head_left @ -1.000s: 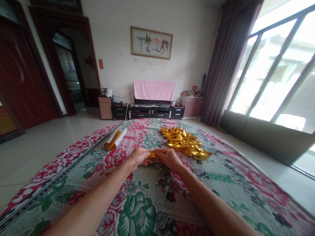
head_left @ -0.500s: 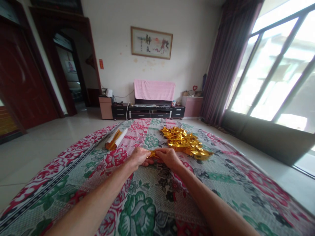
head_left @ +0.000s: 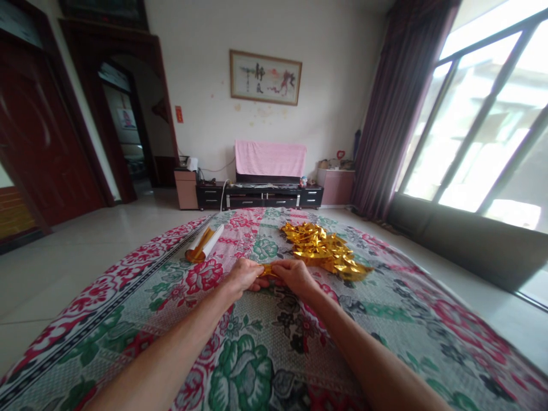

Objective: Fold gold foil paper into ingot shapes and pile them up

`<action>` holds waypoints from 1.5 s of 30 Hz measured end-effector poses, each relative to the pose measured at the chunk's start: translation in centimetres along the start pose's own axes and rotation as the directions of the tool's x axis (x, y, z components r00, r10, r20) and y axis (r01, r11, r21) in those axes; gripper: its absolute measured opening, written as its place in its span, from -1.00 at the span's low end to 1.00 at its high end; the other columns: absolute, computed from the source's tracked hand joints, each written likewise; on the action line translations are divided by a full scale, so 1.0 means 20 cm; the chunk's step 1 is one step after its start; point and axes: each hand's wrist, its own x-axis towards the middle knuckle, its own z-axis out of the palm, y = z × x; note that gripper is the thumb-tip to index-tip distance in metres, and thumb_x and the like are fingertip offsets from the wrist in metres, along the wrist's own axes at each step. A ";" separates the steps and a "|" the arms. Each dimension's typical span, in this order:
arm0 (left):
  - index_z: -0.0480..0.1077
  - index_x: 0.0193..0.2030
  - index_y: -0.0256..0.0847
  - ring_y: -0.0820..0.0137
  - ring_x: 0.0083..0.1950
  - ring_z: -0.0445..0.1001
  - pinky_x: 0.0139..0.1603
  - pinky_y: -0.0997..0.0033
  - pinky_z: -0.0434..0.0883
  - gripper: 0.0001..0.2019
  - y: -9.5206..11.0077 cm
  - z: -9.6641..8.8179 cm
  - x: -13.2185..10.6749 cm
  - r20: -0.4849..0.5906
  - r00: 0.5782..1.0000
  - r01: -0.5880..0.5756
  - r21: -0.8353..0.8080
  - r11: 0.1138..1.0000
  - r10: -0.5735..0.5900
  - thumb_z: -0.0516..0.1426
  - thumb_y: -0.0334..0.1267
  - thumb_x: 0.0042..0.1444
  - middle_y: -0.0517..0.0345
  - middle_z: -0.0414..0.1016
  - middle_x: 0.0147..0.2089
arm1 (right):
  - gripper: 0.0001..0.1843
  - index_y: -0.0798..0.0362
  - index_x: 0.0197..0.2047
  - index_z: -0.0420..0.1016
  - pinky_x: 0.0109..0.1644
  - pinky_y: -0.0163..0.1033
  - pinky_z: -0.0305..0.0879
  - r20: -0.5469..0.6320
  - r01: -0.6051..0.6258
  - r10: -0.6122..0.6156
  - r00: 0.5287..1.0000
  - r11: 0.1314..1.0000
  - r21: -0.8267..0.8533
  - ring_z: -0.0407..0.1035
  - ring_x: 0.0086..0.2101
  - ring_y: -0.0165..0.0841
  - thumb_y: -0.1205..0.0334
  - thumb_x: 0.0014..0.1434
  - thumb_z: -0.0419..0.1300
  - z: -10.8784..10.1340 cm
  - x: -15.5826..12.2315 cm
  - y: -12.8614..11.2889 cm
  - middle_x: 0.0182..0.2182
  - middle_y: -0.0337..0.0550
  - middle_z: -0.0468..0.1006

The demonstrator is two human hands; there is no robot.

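Between my two hands is a small piece of shiny gold foil paper [head_left: 268, 269], folded into a narrow strip. My left hand [head_left: 245, 275] pinches its left end, and my right hand [head_left: 295, 274] pinches its right end with thumb and fingers. Much of the foil is hidden by the fingers. Just beyond my right hand lies a heap of folded gold foil pieces [head_left: 321, 246] with pointed ends. To the left of my hands rests a white roll [head_left: 209, 242] with gold foil paper in it, lying at a slant.
A flowered cloth [head_left: 240, 371] in red, green and grey covers the broad surface under my arms. Beyond its far edge stand a low black cabinet [head_left: 261, 200] and a pink cloth [head_left: 270, 158] draped over a screen. A dark curtain [head_left: 389, 108] hangs beside the window.
Both hands keep their pinch on the gold foil paper with hardly any movement. The whole view has shifted slightly; the heap and the roll lie as before.
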 end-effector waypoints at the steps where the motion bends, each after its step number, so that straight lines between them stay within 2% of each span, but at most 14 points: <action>1: 0.44 -0.41 -0.34 0.47 -0.51 0.48 -0.60 0.62 0.30 -0.83 0.00 0.00 0.00 -0.001 1.000 -0.001 0.000 1.000 0.001 0.14 -0.25 -0.01 0.12 0.51 -0.51 | -0.81 0.09 -0.41 0.55 -0.49 -0.43 0.24 0.010 0.004 -0.004 1.000 1.000 -0.007 0.30 -0.58 -0.53 0.22 -0.02 0.14 0.00 0.00 0.00 -0.53 -0.28 0.52; 5: 0.45 -0.40 -0.35 0.46 -0.49 0.49 -0.58 0.61 0.31 -0.81 0.01 -0.01 -0.01 0.009 1.000 -0.001 0.007 1.000 0.001 0.18 -0.22 -0.06 0.09 0.53 -0.47 | -0.78 0.10 -0.35 0.56 -0.47 -0.44 0.25 0.043 0.007 -0.006 0.999 1.000 -0.009 0.31 -0.55 -0.52 0.19 -0.04 0.16 -0.01 0.01 0.02 -0.47 -0.25 0.54; 10: 0.47 -0.35 -0.36 0.48 -0.47 0.49 -0.56 0.62 0.32 -0.78 0.01 -0.01 -0.01 0.046 0.999 0.003 0.011 1.000 -0.004 0.19 -0.21 -0.09 0.04 0.54 -0.40 | -0.77 0.11 -0.36 0.56 -0.50 -0.43 0.22 -0.013 -0.008 0.007 1.000 0.999 -0.044 0.27 -0.59 -0.53 0.18 -0.05 0.17 -0.01 0.03 0.04 -0.52 -0.25 0.52; 19: 0.45 -0.38 -0.37 0.49 -0.51 0.48 -0.60 0.64 0.29 -0.82 0.01 0.00 0.00 -0.008 1.000 0.001 0.038 0.999 -0.001 0.15 -0.25 -0.05 0.05 0.54 -0.44 | -0.82 0.11 -0.41 0.55 -0.54 -0.46 0.15 0.004 -0.006 0.006 1.000 0.999 -0.034 0.23 -0.62 -0.56 0.22 -0.07 0.19 -0.01 0.01 0.02 -0.57 -0.29 0.50; 28: 0.44 -0.37 -0.36 0.50 -0.51 0.48 -0.61 0.64 0.30 -0.83 0.03 0.01 -0.02 -0.011 1.000 -0.008 0.070 0.998 0.009 0.11 -0.28 0.00 0.06 0.54 -0.42 | -0.84 0.10 -0.43 0.55 -0.53 -0.45 0.20 -0.023 -0.013 0.013 1.000 1.000 0.013 0.25 -0.62 -0.56 0.22 -0.07 0.20 0.00 0.02 0.02 -0.56 -0.30 0.51; 34: 0.44 -0.34 -0.38 0.50 -0.51 0.49 -0.61 0.65 0.30 -0.81 0.02 0.00 0.00 0.000 1.000 -0.003 0.067 0.998 0.003 0.08 -0.27 0.03 0.02 0.54 -0.40 | -0.81 0.10 -0.37 0.55 -0.48 -0.44 0.25 0.047 -0.003 0.002 0.999 0.999 0.031 0.31 -0.55 -0.53 0.23 -0.04 0.16 -0.01 0.00 0.01 -0.48 -0.26 0.54; 39: 0.45 -0.34 -0.36 0.48 -0.49 0.50 -0.59 0.64 0.32 -0.81 0.02 0.00 -0.01 0.033 0.999 -0.006 0.063 0.998 0.004 0.08 -0.26 0.04 0.03 0.55 -0.40 | -0.83 0.09 -0.43 0.55 -0.47 -0.45 0.26 0.039 -0.004 0.001 0.999 0.998 0.063 0.34 -0.53 -0.52 0.27 -0.02 0.12 -0.01 -0.01 -0.01 -0.51 -0.28 0.53; 45: 0.44 -0.31 -0.36 0.48 -0.48 0.50 -0.62 0.65 0.30 -0.80 0.03 -0.01 0.00 0.013 1.000 -0.005 0.098 0.995 0.004 0.04 -0.30 0.08 0.04 0.55 -0.38 | -0.78 0.06 -0.32 0.56 -0.35 -0.41 0.32 0.103 -0.023 0.015 0.995 0.997 0.078 0.41 -0.41 -0.46 0.28 -0.01 0.11 -0.03 -0.01 -0.01 -0.40 -0.26 0.57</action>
